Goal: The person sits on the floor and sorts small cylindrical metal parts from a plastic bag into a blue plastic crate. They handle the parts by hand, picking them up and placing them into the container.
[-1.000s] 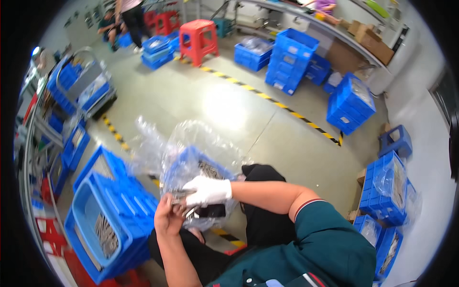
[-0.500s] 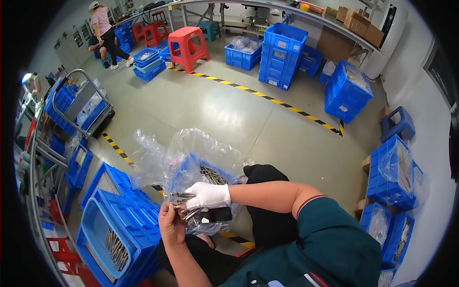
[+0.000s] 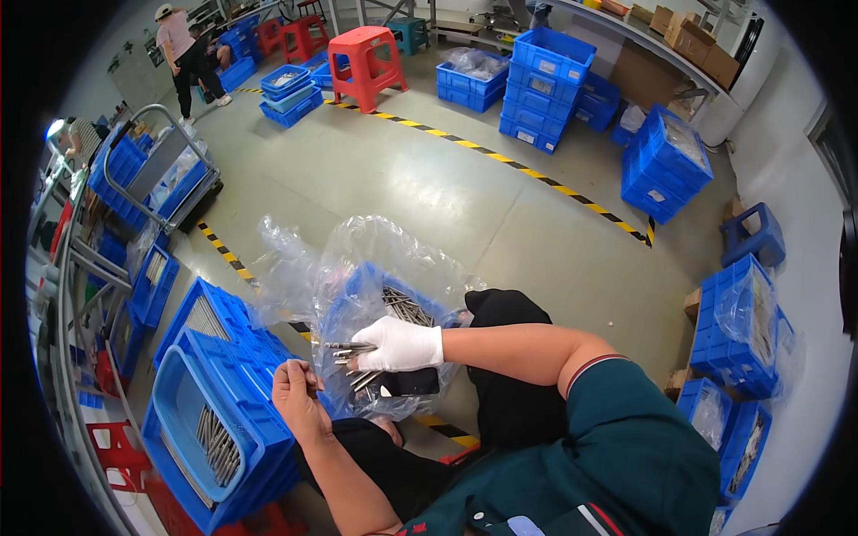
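Note:
My right hand [image 3: 399,344], in a white glove, is closed around several slim metal rods [image 3: 344,348] whose ends stick out to the left. It is over the near side of a blue crate [image 3: 359,279] lined with clear plastic, where more metal rods [image 3: 407,306] lie in a heap. My bare left hand [image 3: 299,399] is a little way to the left, apart from the right hand. Its fingers are pinched together, and what they hold is too small to make out. Below my right hand lies a black flat object [image 3: 413,381].
At my left, a light-blue tray [image 3: 170,402] holding metal rods [image 3: 216,444] rests on stacked blue crates [image 3: 259,380]. A trolley [image 3: 161,170] stands beyond. Blue crate stacks [image 3: 737,322] line the right wall. A red stool [image 3: 366,67] and a person [image 3: 183,58] are farther off.
My left hand has come away from the rods in my right hand and moved left, toward the tray. The right hand keeps its hold. The whole view has shifted slightly.

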A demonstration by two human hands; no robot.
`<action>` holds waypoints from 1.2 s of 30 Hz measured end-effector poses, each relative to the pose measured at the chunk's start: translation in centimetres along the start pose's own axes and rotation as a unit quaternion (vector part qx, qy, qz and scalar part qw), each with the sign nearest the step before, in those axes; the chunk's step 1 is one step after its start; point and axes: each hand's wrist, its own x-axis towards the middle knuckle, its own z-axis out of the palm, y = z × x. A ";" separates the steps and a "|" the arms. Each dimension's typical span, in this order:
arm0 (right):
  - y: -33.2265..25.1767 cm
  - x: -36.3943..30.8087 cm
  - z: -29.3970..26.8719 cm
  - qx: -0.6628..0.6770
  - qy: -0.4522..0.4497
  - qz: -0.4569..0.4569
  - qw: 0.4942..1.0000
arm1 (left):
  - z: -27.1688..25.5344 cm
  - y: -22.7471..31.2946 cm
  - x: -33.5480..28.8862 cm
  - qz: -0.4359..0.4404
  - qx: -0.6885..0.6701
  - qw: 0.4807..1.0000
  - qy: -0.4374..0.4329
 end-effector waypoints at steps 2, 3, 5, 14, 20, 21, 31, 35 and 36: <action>0.3 0.2 0.1 0.012 0.010 0.007 1.000 | 0.2 0.0 0.0 0.002 0.008 1.000 -0.003; 0.4 0.3 0.1 0.018 0.016 0.011 1.000 | 0.6 -0.2 -0.1 -0.009 0.004 1.000 -0.014; 0.0 0.5 0.0 0.027 -0.006 0.027 0.999 | 1.3 -0.3 -0.5 -0.030 -0.006 0.999 -0.031; -1.0 0.8 -0.2 -0.037 -0.033 0.016 0.999 | 0.9 0.3 -0.7 -0.082 -0.084 0.989 -0.094; 0.5 0.5 0.3 0.105 -0.044 0.055 0.992 | 0.6 -0.2 -0.4 -0.148 -0.138 0.971 -0.129; 0.1 0.5 0.5 0.146 -0.047 0.058 0.986 | 0.3 -0.1 -0.5 -0.154 -0.145 0.968 -0.136; -2.9 0.4 -0.1 0.210 -0.082 0.155 0.962 | 0.0 0.2 -0.4 -0.199 -0.197 0.949 -0.145; -1.5 0.4 0.2 0.187 -0.076 0.136 0.970 | 0.1 -0.3 -0.3 -0.230 -0.238 0.931 -0.152; -1.5 0.4 0.0 0.183 -0.081 0.140 0.970 | 0.1 -0.4 -0.3 -0.230 -0.232 0.933 -0.149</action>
